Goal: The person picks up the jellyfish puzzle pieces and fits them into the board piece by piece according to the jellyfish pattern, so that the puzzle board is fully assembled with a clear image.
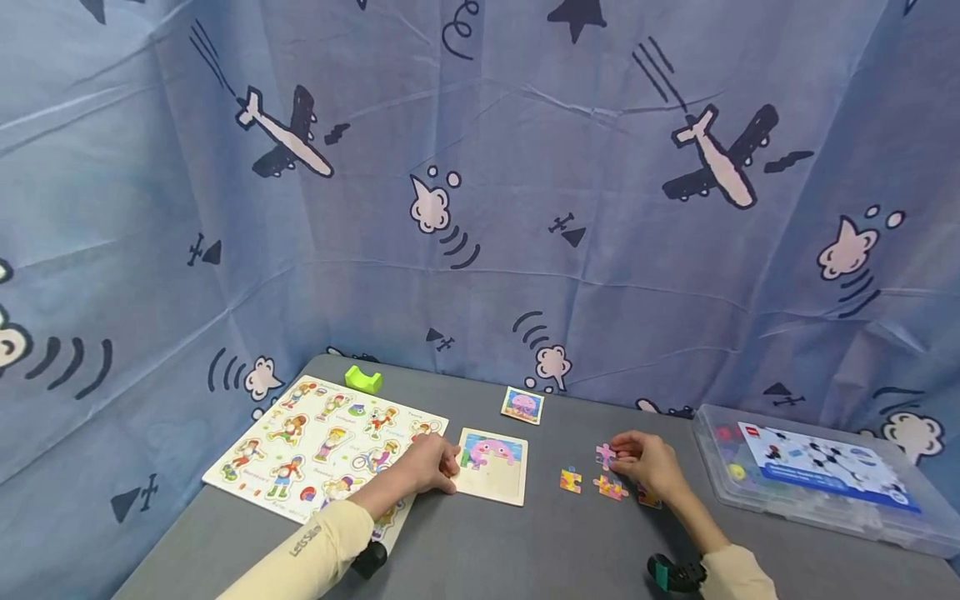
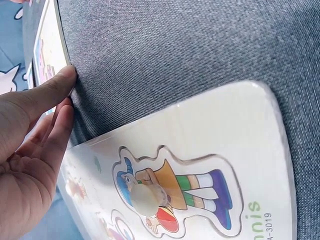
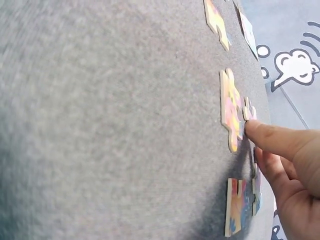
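A small wooden jigsaw board (image 1: 487, 490) lies in the middle of the table, partly filled with a pink octopus picture. At its left edge, my left hand (image 1: 431, 463) holds the board between thumb and fingers; the left wrist view shows the thumb (image 2: 65, 75) on that edge. To the right, my right hand (image 1: 652, 462) pinches a pink jigsaw piece (image 1: 604, 455), low over the table. Nearby lie loose pieces: a yellow one (image 1: 570, 481), a pink-and-yellow one (image 1: 611, 489), and an orange one (image 1: 649, 497) partly under the hand. More pieces behind the fingers are partly hidden.
A large peg puzzle board (image 1: 258, 502) with sports figures lies at left, under my left forearm. Behind it sits a green block (image 1: 363, 380). An octopus picture card (image 1: 522, 405) lies behind the jigsaw board. A clear plastic case (image 1: 810, 512) stands at right; a curtain (image 1: 480, 292) hangs behind.
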Demonstrator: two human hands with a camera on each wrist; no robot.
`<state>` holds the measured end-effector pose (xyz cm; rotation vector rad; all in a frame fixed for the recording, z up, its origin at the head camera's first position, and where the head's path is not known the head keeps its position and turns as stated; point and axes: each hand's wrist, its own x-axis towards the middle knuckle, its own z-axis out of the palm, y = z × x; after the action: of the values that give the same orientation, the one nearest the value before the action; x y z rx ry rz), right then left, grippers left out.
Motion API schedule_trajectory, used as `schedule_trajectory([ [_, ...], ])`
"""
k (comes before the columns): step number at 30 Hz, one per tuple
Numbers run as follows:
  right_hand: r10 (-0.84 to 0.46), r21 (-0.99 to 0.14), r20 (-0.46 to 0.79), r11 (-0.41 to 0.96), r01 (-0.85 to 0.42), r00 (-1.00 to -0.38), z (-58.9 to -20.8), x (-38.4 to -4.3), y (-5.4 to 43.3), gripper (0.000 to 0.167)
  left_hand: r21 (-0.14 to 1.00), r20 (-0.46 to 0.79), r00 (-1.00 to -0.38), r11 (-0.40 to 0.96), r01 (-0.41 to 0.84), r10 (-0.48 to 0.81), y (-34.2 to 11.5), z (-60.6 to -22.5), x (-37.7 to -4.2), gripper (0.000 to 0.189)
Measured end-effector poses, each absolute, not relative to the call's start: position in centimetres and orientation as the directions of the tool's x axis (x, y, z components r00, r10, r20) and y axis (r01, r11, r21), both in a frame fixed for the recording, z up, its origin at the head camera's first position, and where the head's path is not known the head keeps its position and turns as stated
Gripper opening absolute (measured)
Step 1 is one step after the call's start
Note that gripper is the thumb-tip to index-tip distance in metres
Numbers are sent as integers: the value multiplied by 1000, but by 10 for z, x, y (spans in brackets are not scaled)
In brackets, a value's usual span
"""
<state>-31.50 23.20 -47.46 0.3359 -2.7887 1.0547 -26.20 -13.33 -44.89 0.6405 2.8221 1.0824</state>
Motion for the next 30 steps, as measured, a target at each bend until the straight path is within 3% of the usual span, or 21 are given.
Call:
schedule_trajectory([
  [9, -145, -619, 249, 737, -273, -958, -473, -315, 228, 25, 653, 95, -912, 667, 360, 399, -133, -451, -265, 19],
  [13, -121, -677, 212, 698, -235, -970, -470, -315, 224, 27, 653, 97, -910, 664, 364, 403, -133, -451, -264, 18],
  [20, -39, -926, 29, 375, -41, -999, -467, -311, 219, 39, 644, 101, -909, 670, 369, 404, -134, -453, -264, 18],
  [25, 5, -977, -121, 177, 120, -993, -467, -308, 217, 48, 647, 104, -908, 666, 371, 405, -134, -453, -264, 18],
  [30, -1, -979, -179, 103, 178, -984, -467, -305, 215, 53, 656, 102, -908, 659, 369, 406, -133, -451, -263, 18],
])
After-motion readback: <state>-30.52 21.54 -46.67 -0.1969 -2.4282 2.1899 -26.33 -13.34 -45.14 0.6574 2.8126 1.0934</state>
